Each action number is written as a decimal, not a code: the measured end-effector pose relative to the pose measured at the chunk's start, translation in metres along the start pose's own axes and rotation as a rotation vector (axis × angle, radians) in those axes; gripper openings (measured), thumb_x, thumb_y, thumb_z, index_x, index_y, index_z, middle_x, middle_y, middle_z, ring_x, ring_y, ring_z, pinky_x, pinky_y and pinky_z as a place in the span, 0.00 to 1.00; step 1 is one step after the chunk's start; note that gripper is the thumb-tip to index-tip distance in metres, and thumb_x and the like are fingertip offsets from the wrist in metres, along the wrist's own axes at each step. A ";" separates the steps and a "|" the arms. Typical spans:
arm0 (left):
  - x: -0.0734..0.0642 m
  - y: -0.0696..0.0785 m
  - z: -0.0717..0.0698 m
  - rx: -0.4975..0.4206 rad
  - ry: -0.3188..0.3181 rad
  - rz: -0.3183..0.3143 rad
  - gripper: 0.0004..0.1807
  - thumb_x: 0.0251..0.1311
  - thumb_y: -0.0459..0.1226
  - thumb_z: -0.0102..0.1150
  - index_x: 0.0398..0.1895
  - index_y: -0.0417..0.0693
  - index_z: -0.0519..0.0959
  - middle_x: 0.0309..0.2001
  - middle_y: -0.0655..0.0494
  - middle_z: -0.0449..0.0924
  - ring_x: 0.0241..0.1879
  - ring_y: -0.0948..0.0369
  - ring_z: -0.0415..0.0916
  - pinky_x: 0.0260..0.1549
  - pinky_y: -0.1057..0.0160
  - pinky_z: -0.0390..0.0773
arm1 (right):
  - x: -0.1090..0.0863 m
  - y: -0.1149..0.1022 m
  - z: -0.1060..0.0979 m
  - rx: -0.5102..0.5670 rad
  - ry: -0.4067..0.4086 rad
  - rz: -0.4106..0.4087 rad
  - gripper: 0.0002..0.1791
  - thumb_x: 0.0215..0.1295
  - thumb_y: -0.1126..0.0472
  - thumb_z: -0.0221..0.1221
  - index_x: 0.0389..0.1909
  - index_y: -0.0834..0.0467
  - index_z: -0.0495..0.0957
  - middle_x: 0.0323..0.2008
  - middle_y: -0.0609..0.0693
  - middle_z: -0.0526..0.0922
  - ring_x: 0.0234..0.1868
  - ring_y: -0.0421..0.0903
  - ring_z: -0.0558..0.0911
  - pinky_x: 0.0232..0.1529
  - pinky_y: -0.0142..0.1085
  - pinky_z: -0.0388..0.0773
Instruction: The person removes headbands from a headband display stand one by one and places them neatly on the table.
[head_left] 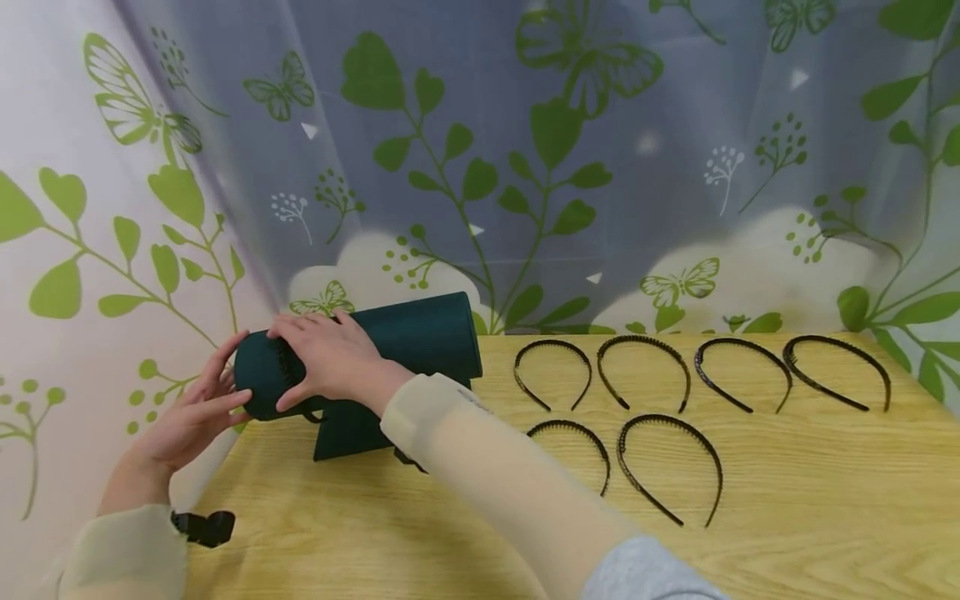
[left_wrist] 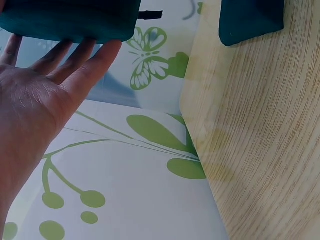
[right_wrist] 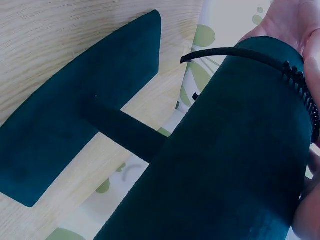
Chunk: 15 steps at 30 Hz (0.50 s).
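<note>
A dark green velvety cylinder (head_left: 420, 333) lies sideways on a T-shaped stand (head_left: 348, 433) at the table's left. Around its left part sits a black toothed headband (right_wrist: 245, 54), one tip sticking out past the cylinder in the right wrist view. My right hand (head_left: 333, 358) holds this headband over the cylinder, fingers on top and thumb at the front, partly hiding the teeth. At the cylinder's left end, my left hand (head_left: 180, 425) touches the rounded face with extended fingers (left_wrist: 82, 60); its palm faces the end.
To the right, several black headbands lie on the wooden table (head_left: 810, 492) in two rows, including one headband (head_left: 667, 421) in front, and another (head_left: 581, 425) partly hidden by my right forearm. A leaf-printed curtain (head_left: 480, 167) hangs behind and on the left.
</note>
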<state>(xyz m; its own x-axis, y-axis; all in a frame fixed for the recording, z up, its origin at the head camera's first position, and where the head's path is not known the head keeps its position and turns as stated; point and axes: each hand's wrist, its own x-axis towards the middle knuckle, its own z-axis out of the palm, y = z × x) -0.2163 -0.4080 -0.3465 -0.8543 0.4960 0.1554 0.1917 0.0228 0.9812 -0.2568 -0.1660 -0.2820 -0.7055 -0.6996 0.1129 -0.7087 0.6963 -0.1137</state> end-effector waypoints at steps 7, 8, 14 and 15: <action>0.003 0.003 0.001 -0.001 -0.005 -0.012 0.40 0.74 0.26 0.33 0.77 0.70 0.34 0.74 0.54 0.34 0.63 0.74 0.60 0.50 0.62 0.73 | -0.010 0.017 -0.006 0.037 0.011 0.008 0.50 0.46 0.26 0.61 0.71 0.36 0.56 0.72 0.35 0.56 0.71 0.37 0.56 0.71 0.44 0.41; 0.003 0.003 0.001 0.000 -0.005 -0.014 0.40 0.74 0.26 0.33 0.77 0.71 0.34 0.74 0.53 0.32 0.63 0.74 0.59 0.49 0.62 0.73 | -0.012 0.021 -0.007 0.040 0.015 0.005 0.50 0.46 0.26 0.62 0.71 0.37 0.57 0.71 0.36 0.57 0.71 0.36 0.57 0.71 0.44 0.41; 0.001 0.003 0.001 0.022 -0.002 -0.037 0.41 0.74 0.27 0.34 0.77 0.73 0.33 0.75 0.49 0.18 0.63 0.73 0.51 0.49 0.64 0.71 | -0.030 0.042 -0.011 0.070 0.038 -0.019 0.49 0.48 0.28 0.63 0.70 0.40 0.59 0.71 0.37 0.59 0.70 0.37 0.58 0.71 0.46 0.41; 0.000 0.003 0.001 0.025 -0.002 -0.039 0.41 0.74 0.27 0.34 0.77 0.73 0.33 0.74 0.48 0.17 0.63 0.73 0.51 0.48 0.64 0.71 | -0.033 0.046 -0.011 0.076 0.041 -0.024 0.49 0.48 0.28 0.64 0.70 0.40 0.59 0.71 0.38 0.59 0.70 0.37 0.58 0.71 0.47 0.41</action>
<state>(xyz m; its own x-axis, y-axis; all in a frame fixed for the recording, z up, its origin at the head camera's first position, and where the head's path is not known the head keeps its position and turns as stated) -0.2155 -0.4065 -0.3439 -0.8607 0.4956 0.1167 0.1703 0.0642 0.9833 -0.2660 -0.1093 -0.2798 -0.6886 -0.7079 0.1571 -0.7247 0.6639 -0.1848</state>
